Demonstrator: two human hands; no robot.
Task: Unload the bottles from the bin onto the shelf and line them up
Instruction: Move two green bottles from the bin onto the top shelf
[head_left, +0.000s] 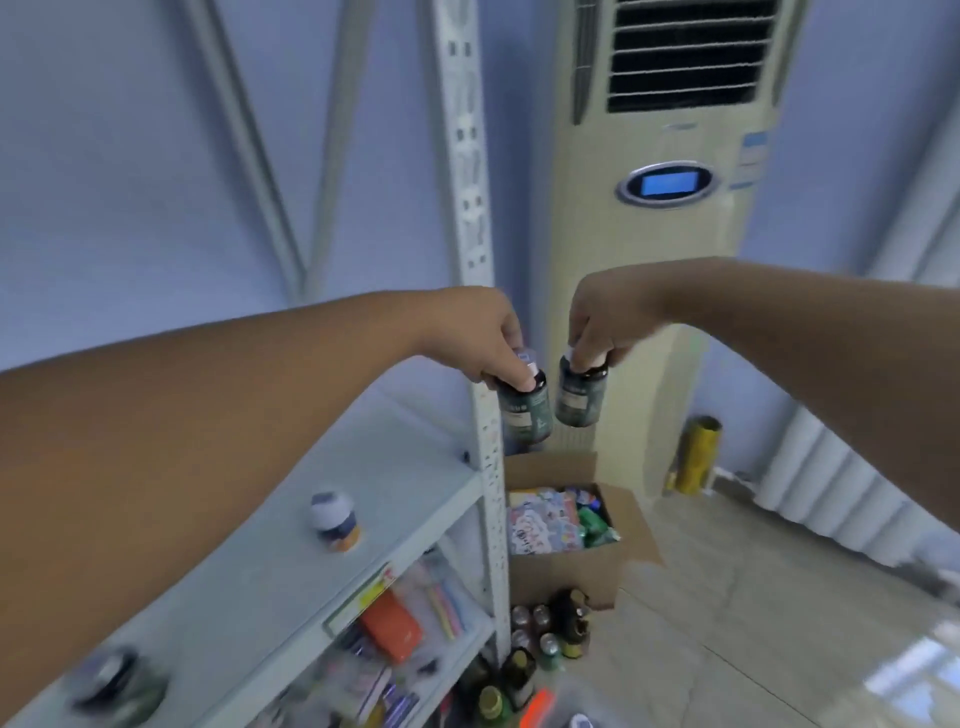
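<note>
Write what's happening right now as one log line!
left hand: holds dark bottle by cap | right hand: holds second bottle | both above shelf end | white-capped bottle already shelved

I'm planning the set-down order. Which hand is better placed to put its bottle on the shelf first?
Left, probably. The left hand holds its dark bottle by the cap at the upright post, at the far end of the shelf top. The right hand holds its bottle further right, off the shelf.
</note>
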